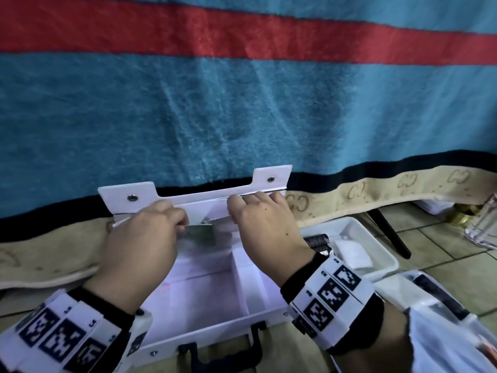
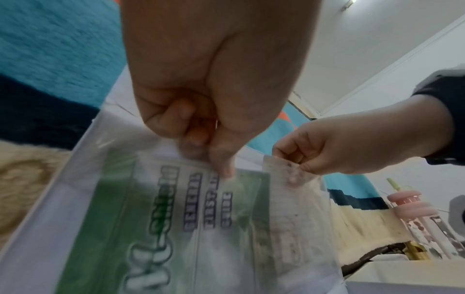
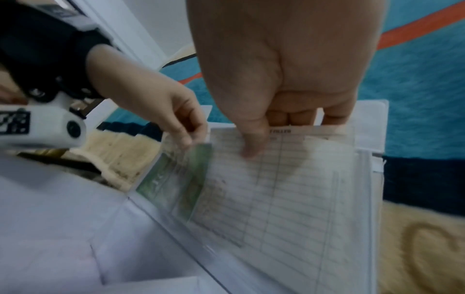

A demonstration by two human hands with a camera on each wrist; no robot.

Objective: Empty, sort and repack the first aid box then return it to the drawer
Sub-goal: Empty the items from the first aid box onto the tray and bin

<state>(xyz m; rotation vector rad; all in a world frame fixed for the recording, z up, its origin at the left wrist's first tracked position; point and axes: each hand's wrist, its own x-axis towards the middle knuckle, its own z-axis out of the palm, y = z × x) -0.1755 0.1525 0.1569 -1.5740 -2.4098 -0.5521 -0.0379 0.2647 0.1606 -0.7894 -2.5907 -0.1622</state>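
Nearest my head camera are the two wrist bands with their black-and-white markers, and just past them the white first aid box (image 1: 204, 300) lies open on the floor in front of me, its black handle toward me and its divided bottom bare. Its lid (image 1: 188, 200) stands up against the blue and red blanket (image 1: 242, 103) behind it.

My left hand (image 1: 142, 246) pinches the top edge of a green guide leaflet (image 2: 176, 228) between thumb and curled fingers, at the clear pocket inside the lid. From the left wrist camera I read "GENERAL" and "FIRST" on it; the rest is blurred.

My right hand (image 1: 263, 224) grips the top of a ruled list sheet (image 3: 289, 199) in the same pocket, just beside the leaflet, thumb pressed on its front and fingers hooked behind the lid's upper edge.

To the right of the box sits a white tray (image 1: 376, 238) holding a white pad and a dark item I cannot identify. Farther right a clear bottle (image 1: 484, 224) stands on the tiled floor.
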